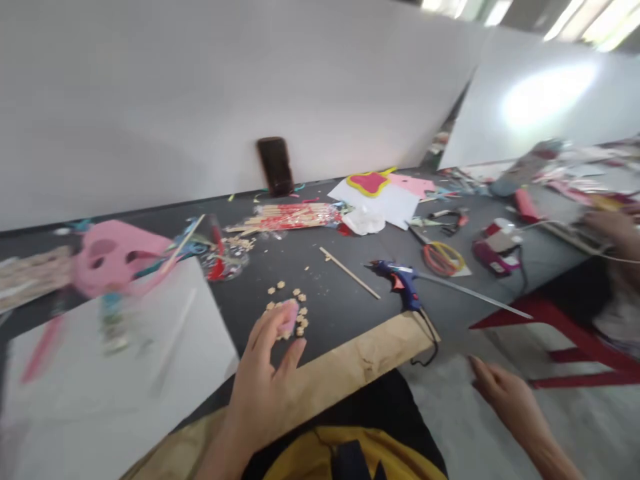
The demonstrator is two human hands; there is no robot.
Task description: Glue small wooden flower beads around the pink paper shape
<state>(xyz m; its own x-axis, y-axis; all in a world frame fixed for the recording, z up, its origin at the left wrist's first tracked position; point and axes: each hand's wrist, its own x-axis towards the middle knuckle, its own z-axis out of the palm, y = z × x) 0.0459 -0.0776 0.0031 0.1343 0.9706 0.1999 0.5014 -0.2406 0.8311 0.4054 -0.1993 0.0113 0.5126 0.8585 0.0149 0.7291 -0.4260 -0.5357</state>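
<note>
My left hand (pixel 265 357) reaches over the dark table, thumb and fingers apart. Its fingertips lie at a small pink piece (pixel 289 319), partly hidden behind them; whether they press on it is unclear. Small flower-shaped wooden pieces (pixel 303 311) form a loose ring around the pink one. Out to the right, past the table's front edge, my right hand (pixel 505 393) hangs over the floor with its fingers drawn together. Anything between those fingers is too small or blurred to make out. Between the hands lies a blue glue gun (pixel 405 283), with a thin wooden stick (pixel 350 272) beside it.
White board sheets (pixel 150 373) cover the left, near a pink foam cutout (pixel 117 257). Behind are packed sticks (pixel 295 217) and a dark phone (pixel 275 167) against the wall. Scissors with orange handles (pixel 437 257), a red stool (pixel 565 333) and another person's hand (pixel 613 230) are rightward.
</note>
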